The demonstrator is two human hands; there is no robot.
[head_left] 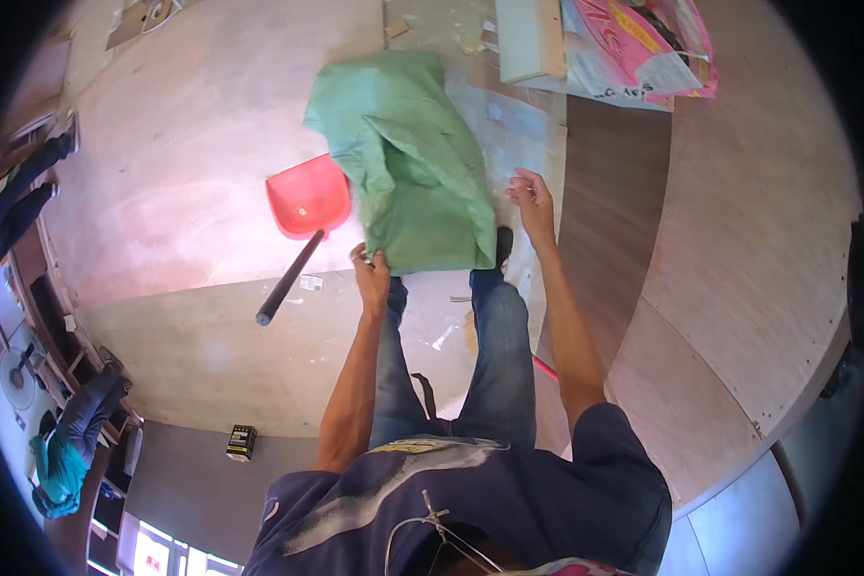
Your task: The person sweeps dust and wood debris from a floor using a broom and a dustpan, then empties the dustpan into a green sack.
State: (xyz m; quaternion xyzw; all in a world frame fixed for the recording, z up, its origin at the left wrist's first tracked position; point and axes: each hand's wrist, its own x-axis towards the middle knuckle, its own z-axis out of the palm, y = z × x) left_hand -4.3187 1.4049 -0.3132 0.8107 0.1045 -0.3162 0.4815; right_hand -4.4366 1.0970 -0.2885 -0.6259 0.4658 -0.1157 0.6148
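Note:
A large green sack [422, 182], wrinkled and limp, hangs or lies in front of my legs. My left hand [372, 276] pinches its near left corner between curled fingers. To the right of the sack, my right hand [535, 204] is off the fabric, its fingers apart and holding nothing. A red dustpan [307, 197] with a long dark handle [290, 278] stands on the floor just left of the sack, with a few small scraps in it. What lies inside the sack is hidden.
Small scraps litter the wooden floor [192, 192]. A pink-and-white plastic bag [634, 48] rests at the far right, beside a curved wooden panel [758, 221]. A black box [241, 443] sits at the lower left. Two other people [77, 432] are at the left edge.

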